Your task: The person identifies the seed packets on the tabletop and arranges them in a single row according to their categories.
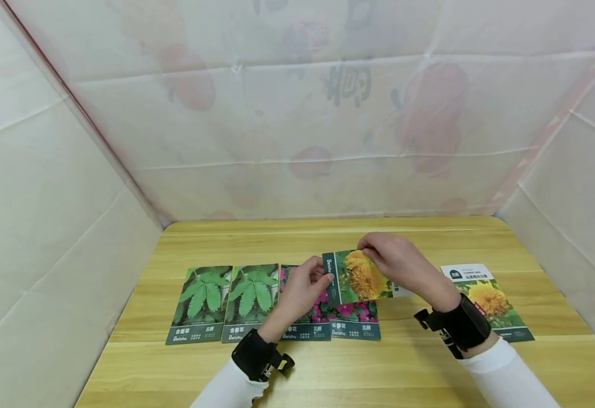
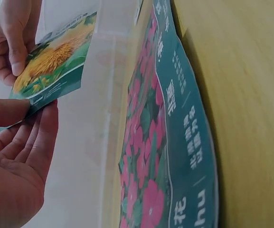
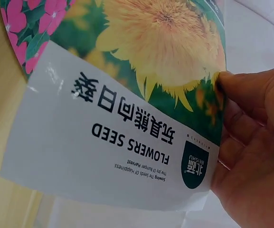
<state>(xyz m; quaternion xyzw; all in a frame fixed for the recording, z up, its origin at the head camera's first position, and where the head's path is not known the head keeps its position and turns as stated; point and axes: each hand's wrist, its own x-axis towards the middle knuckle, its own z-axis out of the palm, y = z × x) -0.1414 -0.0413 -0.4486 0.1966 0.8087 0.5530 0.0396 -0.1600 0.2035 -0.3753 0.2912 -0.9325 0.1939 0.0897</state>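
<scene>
Both hands hold one flower seed packet (image 1: 361,276) with a yellow sunflower picture, raised above the table and turned sideways. The left hand (image 1: 305,289) pinches its dark green bottom end between thumb and fingers. My right hand (image 1: 402,263) pinches the long far edge, near the white end printed "FLOWERS SEED" (image 3: 132,142). Beneath lie two packets with pink flowers, the left one (image 1: 305,330) partly hidden by the left hand and the right one (image 1: 356,326) partly covered by the held packet. A second sunflower packet (image 1: 488,303) lies on the right, beyond the right wrist.
Two packets with green leaves, one at the far left (image 1: 200,306) and one beside it (image 1: 250,300), continue the row on the wooden table (image 1: 379,374). Pale printed sheeting (image 1: 297,141) walls off the table's back and sides. Each wrist wears a black strapped camera.
</scene>
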